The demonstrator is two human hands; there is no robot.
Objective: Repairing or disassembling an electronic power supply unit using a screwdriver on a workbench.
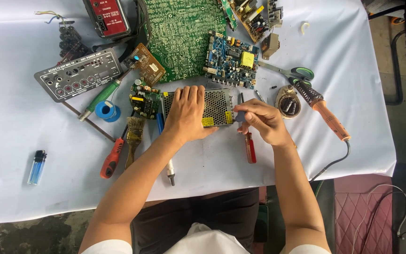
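Left hand (186,113) flat, fingers spread, pressing the perforated metal power supply (214,107) at tabletop (259,162) centre. Right hand (261,122) closed around a small screwdriver (239,115) at its right edge (tip hidden). Risk: the tool could slip off and jab the steadying fingers.

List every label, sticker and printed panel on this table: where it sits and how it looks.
Yellow stickers: front edge of the metal mesh box, under the left hand.
Red device: top left, white panels.
Grey panel: left, long, white print, knobs.
Right hand: beside the box, on a tool.
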